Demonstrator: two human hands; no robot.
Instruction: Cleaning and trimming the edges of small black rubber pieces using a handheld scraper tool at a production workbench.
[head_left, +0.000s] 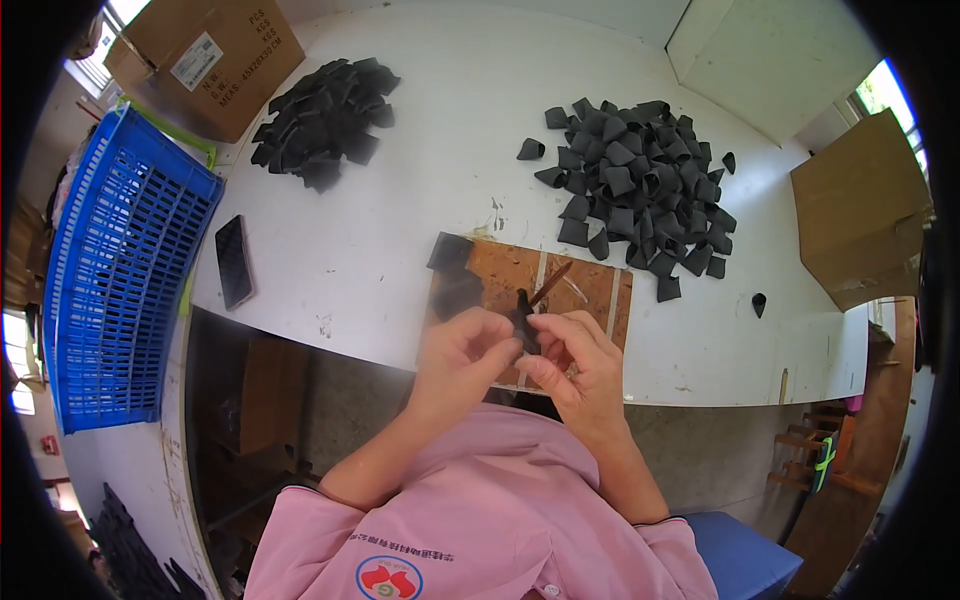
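Observation:
Over the front of a brown board (595, 285), my left hand (465, 352) and my right hand (582, 365) meet with their fingertips pinched. Between them is a small black piece of sheet material (524, 318), narrow at its upper end; the fingers hide part of it. A thin brown stick (553, 281) slants up and right from behind that piece, and I cannot tell if it lies on the board or is held. Flat black pieces (455, 285) lie on the board's left side, beyond my left hand.
A heap of folded black pieces (640, 185) lies at the right, with a single one (759, 304) nearer me. Flat black pieces (325, 115) are piled at far left. A phone (235, 262), blue basket (130, 270) and cardboard box (205, 65) stand left; another cardboard box (865, 210) right.

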